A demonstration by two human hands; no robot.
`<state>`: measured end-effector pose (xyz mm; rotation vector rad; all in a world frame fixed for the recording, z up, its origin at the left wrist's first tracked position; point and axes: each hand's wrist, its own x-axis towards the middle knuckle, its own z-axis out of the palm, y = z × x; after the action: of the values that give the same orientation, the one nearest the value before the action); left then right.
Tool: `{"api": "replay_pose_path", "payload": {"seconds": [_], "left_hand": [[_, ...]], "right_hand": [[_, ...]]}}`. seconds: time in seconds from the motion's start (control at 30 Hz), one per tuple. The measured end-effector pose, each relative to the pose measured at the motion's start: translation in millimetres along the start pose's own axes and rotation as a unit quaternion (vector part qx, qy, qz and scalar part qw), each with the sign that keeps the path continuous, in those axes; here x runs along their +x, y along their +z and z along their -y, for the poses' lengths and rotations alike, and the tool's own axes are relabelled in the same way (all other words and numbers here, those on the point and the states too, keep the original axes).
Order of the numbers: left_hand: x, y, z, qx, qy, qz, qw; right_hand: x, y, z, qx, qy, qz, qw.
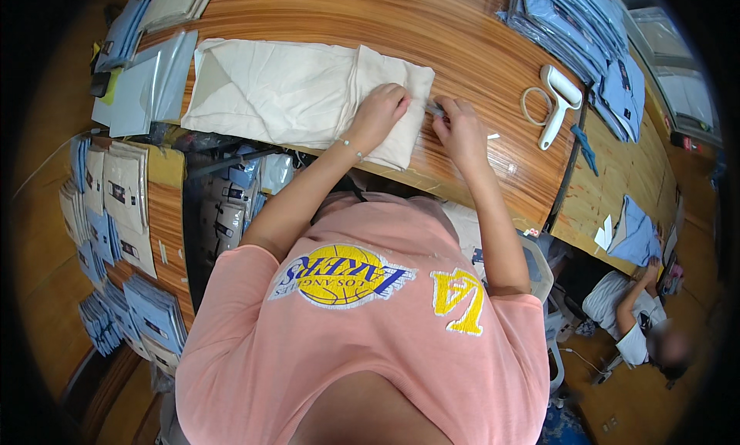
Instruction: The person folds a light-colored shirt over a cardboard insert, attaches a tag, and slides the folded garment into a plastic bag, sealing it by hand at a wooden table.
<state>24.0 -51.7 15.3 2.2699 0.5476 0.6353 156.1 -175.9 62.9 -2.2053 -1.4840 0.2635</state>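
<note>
A folded cream garment [277, 94] lies lengthwise along the near edge of the wooden table, its right end doubled over in layers. My left hand [379, 117] rests on this layered end, with thumb and forefinger pinched together; whatever is between them is too small to make out. Just past the garment's right edge, my right hand [462, 134] is closed around a small grey metal tool [435, 109]. The tool's tip points toward the cloth, and my fingers cover most of it, so its kind is unclear.
A white lint roller [560, 106] and a tape ring [535, 106] lie to the right. Bagged blue garments [566, 28] are stacked at the far right, clear plastic sleeves [150, 86] at left. Another person [628, 314] handles blue cloth [636, 233] at the right.
</note>
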Motion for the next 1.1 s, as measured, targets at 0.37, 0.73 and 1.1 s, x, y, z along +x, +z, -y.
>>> {"api": "replay_pose_path", "payload": {"seconds": [0.37, 0.73, 1.1], "left_hand": [[-1.5, -0.4, 2.0, -0.005, -0.008, 0.003, 1.0], [-2.1, -0.1, 1.2, -0.008, -0.007, -0.012, 1.0], [-7.1, 1.0, 4.5, -0.08, -0.06, -0.02, 0.995]], "right_hand": [[20.7, 22.8, 17.7, -0.1, 0.003, 0.044, 0.994], [23.5, 24.7, 14.6, -0.105, -0.009, 0.05, 0.993], [19.1, -11.3, -30.8, -0.078, 0.135, 0.008, 0.988]]}}
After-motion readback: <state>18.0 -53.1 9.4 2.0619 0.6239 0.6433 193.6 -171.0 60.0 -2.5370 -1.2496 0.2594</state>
